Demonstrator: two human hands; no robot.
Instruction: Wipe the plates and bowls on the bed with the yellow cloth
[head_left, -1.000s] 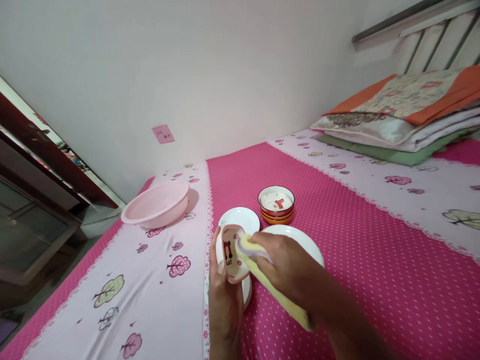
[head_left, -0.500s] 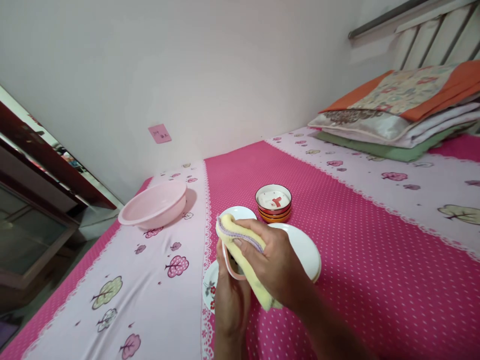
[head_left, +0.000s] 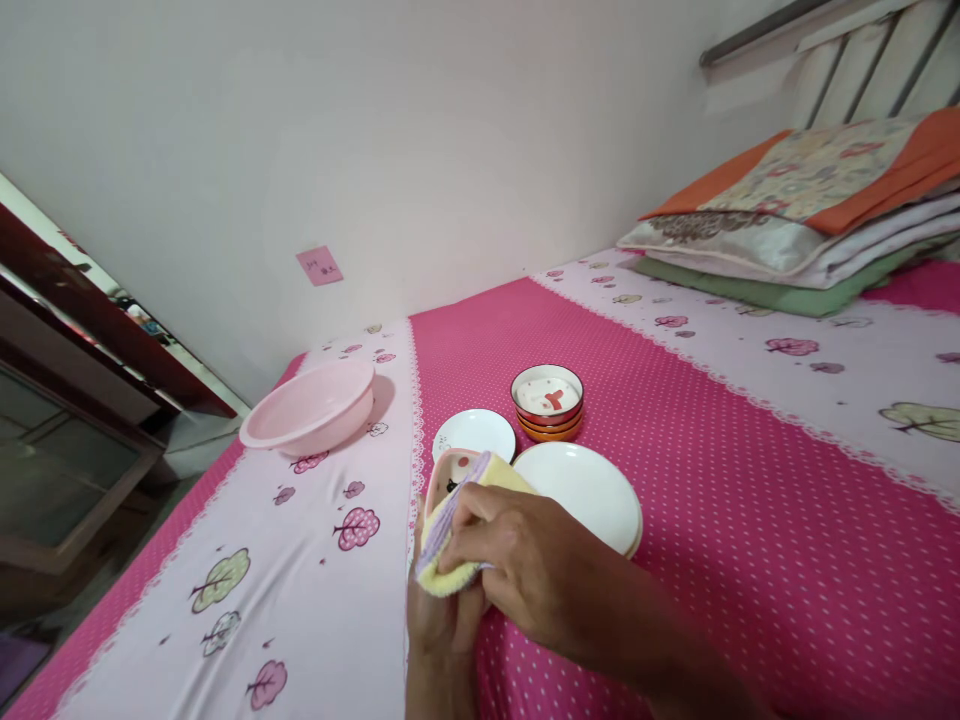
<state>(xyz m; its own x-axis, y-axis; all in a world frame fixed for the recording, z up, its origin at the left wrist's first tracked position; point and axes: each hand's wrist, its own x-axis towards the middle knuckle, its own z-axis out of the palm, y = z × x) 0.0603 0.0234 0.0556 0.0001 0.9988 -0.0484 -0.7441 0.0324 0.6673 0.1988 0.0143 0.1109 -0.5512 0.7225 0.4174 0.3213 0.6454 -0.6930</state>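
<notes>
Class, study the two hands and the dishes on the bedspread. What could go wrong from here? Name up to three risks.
The pink-rimmed bowl might slip from the left hand, whose grip is partly hidden behind the yellow cloth.
A wide sweep of the right hand could nudge the large white plate close by.
The stacked bowls might topple if the bedspread is tugged.

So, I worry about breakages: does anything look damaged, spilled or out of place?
No damage or spill shows, though the cloth partly hides the held bowl. Only the setting seems odd: stacked bowls and white plates on what looks like a bed, an unusual spot.
</notes>
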